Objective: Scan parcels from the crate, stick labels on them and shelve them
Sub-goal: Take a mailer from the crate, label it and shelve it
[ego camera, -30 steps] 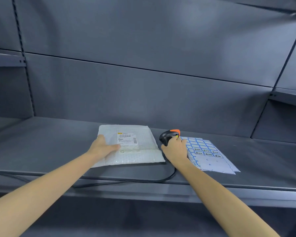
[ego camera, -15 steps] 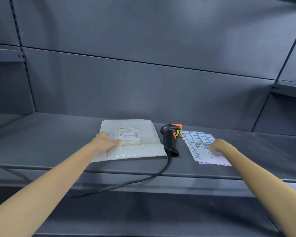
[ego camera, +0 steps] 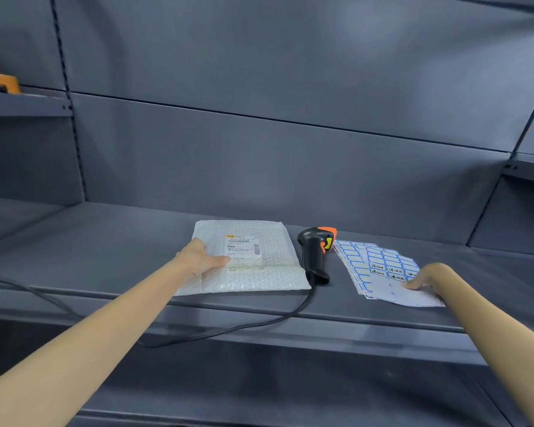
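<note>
While your left hand (ego camera: pixel 204 261) lies flat on the bubble mailer (ego camera: pixel 244 257), fingers relaxed, your right hand (ego camera: pixel 423 277) presses the label sheets (ego camera: pixel 379 266), scanner (ego camera: pixel 315 254) lying between on the shelf (ego camera: pixel 105 257).

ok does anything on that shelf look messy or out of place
Only small things: the label sheets are fanned out unevenly instead of stacked square, and the scanner cable droops over the front edge of the shelf. The parcel looks undamaged.

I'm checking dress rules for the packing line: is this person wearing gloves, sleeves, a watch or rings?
None show. The left hand and the right hand are bare, without gloves. Both forearms are uncovered as far as the frame shows; no sleeve, watch, band or ring is visible.
</note>
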Demonstrator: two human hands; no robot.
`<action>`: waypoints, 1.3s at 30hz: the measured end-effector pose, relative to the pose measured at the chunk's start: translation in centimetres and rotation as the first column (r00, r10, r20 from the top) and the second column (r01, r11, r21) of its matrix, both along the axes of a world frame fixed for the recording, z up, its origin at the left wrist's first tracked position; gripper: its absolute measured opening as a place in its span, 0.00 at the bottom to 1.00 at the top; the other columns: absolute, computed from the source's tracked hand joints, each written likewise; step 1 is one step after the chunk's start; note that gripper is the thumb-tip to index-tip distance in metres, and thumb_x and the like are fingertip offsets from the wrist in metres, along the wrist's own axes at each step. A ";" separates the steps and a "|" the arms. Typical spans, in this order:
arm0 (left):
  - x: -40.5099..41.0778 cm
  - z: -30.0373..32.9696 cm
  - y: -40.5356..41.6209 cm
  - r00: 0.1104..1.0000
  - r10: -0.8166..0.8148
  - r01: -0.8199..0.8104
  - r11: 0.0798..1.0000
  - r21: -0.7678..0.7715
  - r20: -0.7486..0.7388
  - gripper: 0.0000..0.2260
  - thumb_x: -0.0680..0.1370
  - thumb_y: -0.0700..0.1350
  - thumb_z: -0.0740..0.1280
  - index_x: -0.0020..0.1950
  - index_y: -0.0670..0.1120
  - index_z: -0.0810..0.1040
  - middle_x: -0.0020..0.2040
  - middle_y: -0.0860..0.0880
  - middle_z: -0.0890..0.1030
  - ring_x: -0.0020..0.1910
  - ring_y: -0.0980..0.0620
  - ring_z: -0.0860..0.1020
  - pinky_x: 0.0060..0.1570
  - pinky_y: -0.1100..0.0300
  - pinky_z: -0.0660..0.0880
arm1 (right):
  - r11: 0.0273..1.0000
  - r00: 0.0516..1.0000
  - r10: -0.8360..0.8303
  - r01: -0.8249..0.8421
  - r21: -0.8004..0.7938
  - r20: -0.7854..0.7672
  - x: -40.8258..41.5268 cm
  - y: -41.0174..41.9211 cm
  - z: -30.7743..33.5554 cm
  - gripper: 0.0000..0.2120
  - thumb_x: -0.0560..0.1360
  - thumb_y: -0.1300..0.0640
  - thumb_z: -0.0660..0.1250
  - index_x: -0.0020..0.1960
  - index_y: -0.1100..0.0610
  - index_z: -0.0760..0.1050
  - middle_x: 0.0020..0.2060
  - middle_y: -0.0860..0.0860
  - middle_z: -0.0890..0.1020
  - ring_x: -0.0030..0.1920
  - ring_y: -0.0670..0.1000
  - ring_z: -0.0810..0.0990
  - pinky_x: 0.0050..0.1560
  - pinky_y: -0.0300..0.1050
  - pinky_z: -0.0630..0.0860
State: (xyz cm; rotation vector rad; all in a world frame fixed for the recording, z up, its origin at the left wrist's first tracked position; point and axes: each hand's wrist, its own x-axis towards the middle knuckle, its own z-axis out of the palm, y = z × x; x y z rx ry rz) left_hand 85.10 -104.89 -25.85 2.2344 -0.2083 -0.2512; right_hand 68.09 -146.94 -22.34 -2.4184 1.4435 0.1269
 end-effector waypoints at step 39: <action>-6.3 4.4 -2.2 0.956 -0.226 -0.022 0.582 -0.813 -0.187 0.07 0.78 0.38 0.67 0.55 0.42 0.80 0.49 0.45 0.84 0.40 0.52 0.83 0.39 0.62 0.81 | 0.375 0.100 0.912 -0.598 -0.709 0.398 3.2 23.5 -0.7 0.19 0.73 0.47 0.67 0.62 0.52 0.77 0.60 0.47 0.78 0.62 0.46 0.67 0.60 0.35 0.54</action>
